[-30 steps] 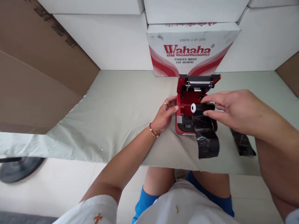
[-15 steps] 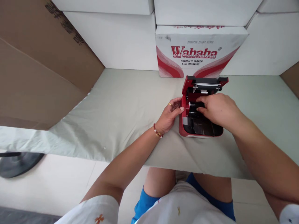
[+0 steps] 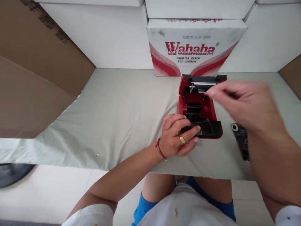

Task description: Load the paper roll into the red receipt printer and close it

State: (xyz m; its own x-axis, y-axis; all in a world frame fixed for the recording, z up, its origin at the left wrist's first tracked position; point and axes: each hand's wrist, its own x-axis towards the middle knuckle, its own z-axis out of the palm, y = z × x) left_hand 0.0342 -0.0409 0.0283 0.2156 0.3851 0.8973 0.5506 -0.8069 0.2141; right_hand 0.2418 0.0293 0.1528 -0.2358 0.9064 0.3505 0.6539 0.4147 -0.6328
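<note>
A small red-and-black printer [image 3: 208, 110] stands on the cloth with its lid [image 3: 202, 78] raised, showing a roller and a metal bar. Inside the bay there is dark, glossy material, and a black panel covers the front. My left hand [image 3: 178, 135] grips the printer's front left corner, fingers on the black panel. My right hand [image 3: 244, 103], blurred, hovers over the printer's right side with its fingers pinched together near the lid; I cannot make out what is between them. A black roll-like item with a white ring at its end [image 3: 240, 141] lies right of the printer, partly behind my right wrist.
Behind the printer stands a white and red water carton [image 3: 192, 51], with plain white boxes [image 3: 98, 34] around it. A large brown carton [image 3: 35, 84] rises at the left. The greenish cloth [image 3: 122, 110] hangs over the table's front edge, close to my legs.
My right hand has come out of the printer's bay, up and to the right. My left hand has slid from the left side to the front corner. The black item at the right now shows.
</note>
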